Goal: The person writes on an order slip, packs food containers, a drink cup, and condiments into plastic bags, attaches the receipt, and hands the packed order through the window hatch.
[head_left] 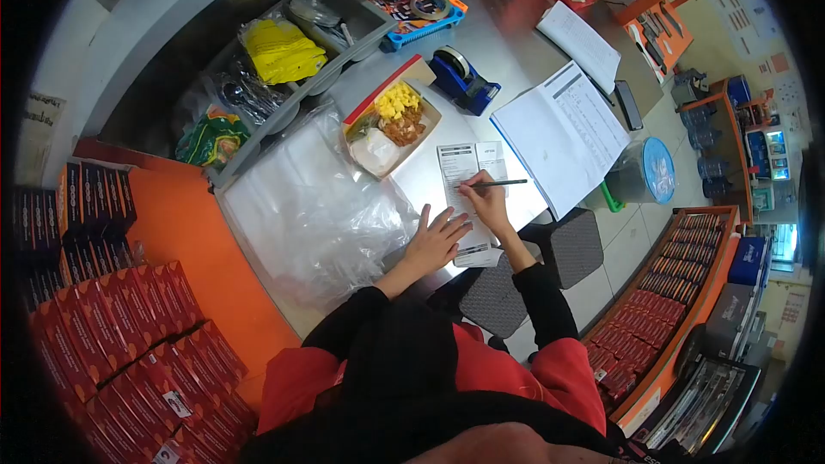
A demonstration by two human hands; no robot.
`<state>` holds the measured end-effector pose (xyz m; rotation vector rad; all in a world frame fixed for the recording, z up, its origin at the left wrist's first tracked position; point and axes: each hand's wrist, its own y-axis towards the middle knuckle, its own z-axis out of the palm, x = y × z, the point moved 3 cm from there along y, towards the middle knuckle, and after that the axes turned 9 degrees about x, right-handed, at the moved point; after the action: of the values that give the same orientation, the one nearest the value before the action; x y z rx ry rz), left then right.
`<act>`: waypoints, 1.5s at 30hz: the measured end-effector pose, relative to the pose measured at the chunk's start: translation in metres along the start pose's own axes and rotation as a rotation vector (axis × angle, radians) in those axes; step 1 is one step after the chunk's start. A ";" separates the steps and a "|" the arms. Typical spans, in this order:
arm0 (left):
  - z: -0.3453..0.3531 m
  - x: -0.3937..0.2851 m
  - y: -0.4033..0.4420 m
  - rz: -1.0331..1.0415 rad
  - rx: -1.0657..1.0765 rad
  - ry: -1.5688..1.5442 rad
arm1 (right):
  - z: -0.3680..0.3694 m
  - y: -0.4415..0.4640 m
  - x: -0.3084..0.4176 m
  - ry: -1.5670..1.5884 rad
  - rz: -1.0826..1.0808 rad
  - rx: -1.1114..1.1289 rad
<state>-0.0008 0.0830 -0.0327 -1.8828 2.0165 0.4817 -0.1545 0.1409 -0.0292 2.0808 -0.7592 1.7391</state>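
Observation:
On the metal table lies a printed paper slip (460,165). My right hand (486,204) is closed around a dark pen (507,182), with the pen over the slip. My left hand (436,243) lies flat with fingers spread, its fingertips at the slip's left edge. Up and to the left of the slip stands an open food box (418,151) holding rice, yellow egg pieces and a browned piece of food. Clear plastic bags (318,198) spread over the table left of my left hand. An open notebook (559,146) with handwriting lies right of the slip.
A blue tape dispenser (464,82) stands behind the box. A grey divided bin (348,56) holds yellow and clear packets. Further back is a blue basket (412,32). A lidded container (643,170) stands by the table's right edge. Stacked red boxes (112,318) fill the lower left.

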 end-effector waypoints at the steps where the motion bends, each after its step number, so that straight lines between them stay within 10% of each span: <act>1: 0.000 0.000 0.000 0.000 -0.007 0.003 | 0.003 0.002 -0.002 -0.070 -0.021 0.038; 19: 0.014 0.006 -0.002 -0.111 -0.122 -0.070 | 0.003 0.006 -0.029 -0.359 -0.247 0.085; 21: 0.018 0.009 0.000 -0.047 -0.230 -0.043 | -0.004 -0.011 -0.002 -0.580 -0.617 -0.011; 23: 0.015 0.004 0.005 -0.044 -0.211 0.011 | -0.002 0.021 -0.008 -0.728 -0.157 0.198; 27: 0.025 0.002 -0.001 -0.077 -0.272 0.051 | -0.036 -0.059 0.026 -0.597 -0.494 -0.113; 33: 0.028 -0.042 -0.016 -0.330 -0.657 0.122 | -0.168 -0.319 0.014 -0.488 -0.324 -0.197; 37: 0.060 -0.188 -0.003 -0.263 -0.818 0.085 | -0.261 -0.481 -0.069 -0.519 -0.069 -0.576; 39: 0.101 -0.277 0.004 -0.283 -0.495 -0.304 | -0.293 -0.535 -0.093 -0.429 0.111 -0.636; 45: 0.271 -0.354 -0.064 -0.288 0.570 -0.129 | -0.378 -0.607 -0.117 -0.300 0.101 -0.670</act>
<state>0.0906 0.5179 -0.1088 -1.6830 1.5455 -0.0500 -0.1157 0.8640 -0.0129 1.8466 -1.3329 1.0032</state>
